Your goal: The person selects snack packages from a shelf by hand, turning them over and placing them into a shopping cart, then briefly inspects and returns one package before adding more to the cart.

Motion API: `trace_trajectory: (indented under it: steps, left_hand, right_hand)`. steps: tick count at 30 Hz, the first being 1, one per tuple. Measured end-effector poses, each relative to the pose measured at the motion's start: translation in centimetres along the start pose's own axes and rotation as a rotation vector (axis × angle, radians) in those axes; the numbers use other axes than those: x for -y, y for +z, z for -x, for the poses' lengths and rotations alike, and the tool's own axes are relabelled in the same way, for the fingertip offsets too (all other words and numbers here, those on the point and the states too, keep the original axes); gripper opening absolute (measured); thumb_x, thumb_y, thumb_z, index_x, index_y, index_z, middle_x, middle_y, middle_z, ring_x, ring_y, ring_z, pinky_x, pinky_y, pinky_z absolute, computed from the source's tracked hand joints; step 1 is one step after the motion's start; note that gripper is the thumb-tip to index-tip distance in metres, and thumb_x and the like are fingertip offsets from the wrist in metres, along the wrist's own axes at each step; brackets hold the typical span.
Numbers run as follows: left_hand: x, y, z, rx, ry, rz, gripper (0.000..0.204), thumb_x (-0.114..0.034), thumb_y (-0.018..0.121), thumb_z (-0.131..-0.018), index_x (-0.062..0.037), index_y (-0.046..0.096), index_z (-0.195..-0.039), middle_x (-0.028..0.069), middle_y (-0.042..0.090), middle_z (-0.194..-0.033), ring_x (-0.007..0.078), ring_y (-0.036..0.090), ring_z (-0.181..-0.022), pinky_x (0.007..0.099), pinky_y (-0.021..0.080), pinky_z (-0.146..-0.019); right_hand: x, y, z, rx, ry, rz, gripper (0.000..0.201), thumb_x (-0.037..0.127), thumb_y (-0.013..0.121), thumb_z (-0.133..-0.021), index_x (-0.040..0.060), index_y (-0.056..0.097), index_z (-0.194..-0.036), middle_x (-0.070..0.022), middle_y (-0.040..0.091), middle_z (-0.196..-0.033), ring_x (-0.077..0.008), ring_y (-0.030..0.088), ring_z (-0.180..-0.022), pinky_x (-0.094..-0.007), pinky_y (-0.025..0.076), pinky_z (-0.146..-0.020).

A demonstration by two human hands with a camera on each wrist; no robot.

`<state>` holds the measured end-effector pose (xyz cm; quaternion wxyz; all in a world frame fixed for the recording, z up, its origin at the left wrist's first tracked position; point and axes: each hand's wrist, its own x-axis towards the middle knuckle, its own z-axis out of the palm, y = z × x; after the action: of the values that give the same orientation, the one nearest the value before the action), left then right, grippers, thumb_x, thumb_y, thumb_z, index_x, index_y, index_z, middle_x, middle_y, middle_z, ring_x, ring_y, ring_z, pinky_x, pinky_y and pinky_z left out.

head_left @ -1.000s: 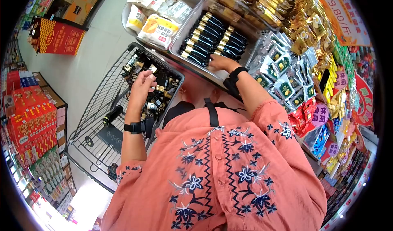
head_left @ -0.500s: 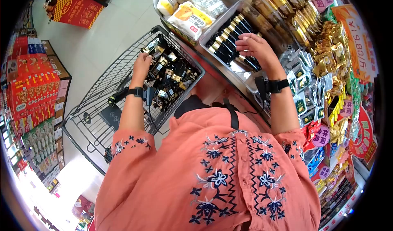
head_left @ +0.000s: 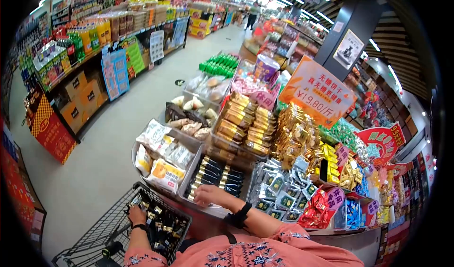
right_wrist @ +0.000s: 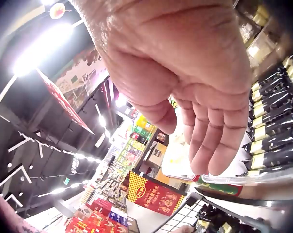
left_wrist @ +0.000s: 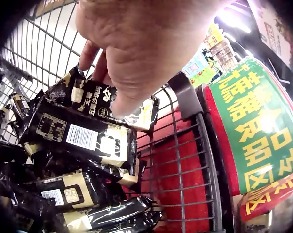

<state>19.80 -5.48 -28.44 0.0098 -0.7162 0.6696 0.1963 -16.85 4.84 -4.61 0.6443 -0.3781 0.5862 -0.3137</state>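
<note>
In the left wrist view, my left hand (left_wrist: 136, 48) is down in the wire shopping cart (left_wrist: 208, 160), its thumb and fingers pinching a black snack packet (left_wrist: 90, 99) with gold print. Many similar black and gold packets (left_wrist: 78, 138) lie loosely piled under and beside it. My right hand (head_left: 210, 195) hovers at the near edge of a clear bin, where black packets with gold ends (head_left: 208, 170) stand in neat rows. Its fingers hang relaxed with nothing in the palm, as the right wrist view shows, and the rows (right_wrist: 275, 126) are just beside them.
White bread packs (head_left: 165, 172) fill the bin to the left. Gold-wrapped snacks (head_left: 236, 120) and silver packets (head_left: 283, 191) sit behind and to the right. An orange price sign (head_left: 317, 89) rises above them. A red box display (head_left: 49, 125) stands across the aisle.
My right hand lifted from the packet rows and came back to the bin's near edge. My left hand shifted deeper into the cart's far end. The head view tilted up toward the store.
</note>
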Motion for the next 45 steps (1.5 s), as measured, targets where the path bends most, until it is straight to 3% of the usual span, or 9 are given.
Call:
trace_trajectory:
  steps: [10,18,22,23,28,29,30,40,45]
  left_hand:
    - [0.1,0.2,0.0,0.055,0.045,-0.002,0.045,-0.021,0.081,-0.080,-0.0009,0.061,-0.115,0.0209,0.057,-0.126,0.0380,0.053,-0.122,0.0531,0.049,-0.096]
    - [0.6,-4.1,2.9,-0.074,0.042,0.219,0.050,-0.022,0.079,-0.080,0.0037,0.054,-0.114,0.0234,0.068,-0.106,0.0420,0.067,-0.099,0.0500,0.054,-0.081]
    - [2.1,-5.3,5.0,-0.233,0.141,0.601,0.036,-0.018,0.070,-0.088,0.0027,0.049,-0.108,0.0176,0.065,-0.093,0.0326,0.065,-0.077,0.0436,0.054,-0.074]
    - [-1.5,-10.5,8.5,-0.089,-0.060,0.962,0.034,-0.020,0.069,-0.089,0.0018,0.050,-0.106,0.0105,0.061,-0.089,0.0231,0.061,-0.077,0.0379,0.051,-0.073]
    - [-5.4,-13.2,10.9,-0.046,0.047,1.551,0.040,-0.026,0.053,-0.098,0.0041,0.057,-0.124,0.0054,0.065,-0.100,0.0157,0.063,-0.088,0.0297,0.051,-0.077]
    - [-7.0,-13.6,10.5,0.032,0.071,1.696,0.023,-0.028,0.053,-0.100,-0.0057,0.061,-0.099,0.0027,0.065,-0.090,0.0138,0.064,-0.076,0.0282,0.054,-0.068]
    - [-9.1,-15.7,11.7,0.145,0.066,1.760,0.023,-0.029,0.054,-0.101,-0.0074,0.061,-0.099,0.0027,0.065,-0.083,0.0161,0.066,-0.072,0.0321,0.057,-0.065]
    - [-25.6,-18.6,15.8,0.280,0.388,1.843,0.029,-0.032,0.063,-0.100,-0.0077,0.057,-0.114,-0.0007,0.062,-0.093,0.0097,0.062,-0.078,0.0244,0.051,-0.069]
    - [-29.5,-18.2,16.9,0.404,0.454,1.777,0.035,-0.027,0.069,-0.096,-0.0076,0.055,-0.120,-0.0023,0.059,-0.095,0.0083,0.059,-0.081,0.0257,0.050,-0.071]
  right_hand:
    - [0.3,0.6,0.2,-0.002,-0.018,0.032,0.032,0.027,0.054,-0.098,0.0037,0.060,-0.120,-0.0080,0.068,-0.103,-0.0159,0.069,-0.087,-0.0291,0.056,-0.073]
    - [0.5,0.9,0.3,0.023,-0.044,0.051,0.032,0.027,0.054,-0.099,0.0036,0.060,-0.120,-0.0095,0.068,-0.105,-0.0160,0.068,-0.087,-0.0292,0.057,-0.073]
    - [0.3,0.8,0.4,0.044,-0.058,0.044,0.039,0.030,0.055,-0.099,-0.0007,0.059,-0.122,-0.0093,0.069,-0.105,-0.0181,0.070,-0.095,-0.0303,0.057,-0.080]
    - [0.6,1.0,0.7,0.047,-0.063,0.043,0.038,0.029,0.055,-0.099,-0.0010,0.059,-0.122,-0.0094,0.069,-0.105,-0.0177,0.069,-0.094,-0.0302,0.057,-0.079]
    - [1.2,1.8,1.1,0.114,-0.076,0.033,0.039,0.029,0.055,-0.100,-0.0002,0.057,-0.126,-0.0098,0.068,-0.109,-0.0176,0.068,-0.095,-0.0291,0.056,-0.080]
    - [1.5,2.0,1.2,0.134,-0.087,0.036,0.040,0.029,0.055,-0.101,0.0000,0.057,-0.128,-0.0101,0.068,-0.111,-0.0177,0.068,-0.096,-0.0288,0.056,-0.080]
    - [1.8,2.3,1.3,0.154,-0.106,0.019,0.041,0.030,0.055,-0.101,0.0004,0.056,-0.129,-0.0104,0.067,-0.113,-0.0177,0.067,-0.097,-0.0289,0.056,-0.080]
    - [4.5,3.2,5.6,0.207,-0.377,-0.078,0.054,0.034,0.065,-0.098,-0.0002,0.049,-0.137,-0.0051,0.062,-0.109,-0.0110,0.059,-0.094,-0.0260,0.053,-0.080]
    - [2.8,0.6,6.8,-0.133,-0.483,0.107,0.043,0.029,0.067,-0.094,0.0028,0.056,-0.126,-0.0054,0.066,-0.100,-0.0111,0.061,-0.085,-0.0268,0.052,-0.073]
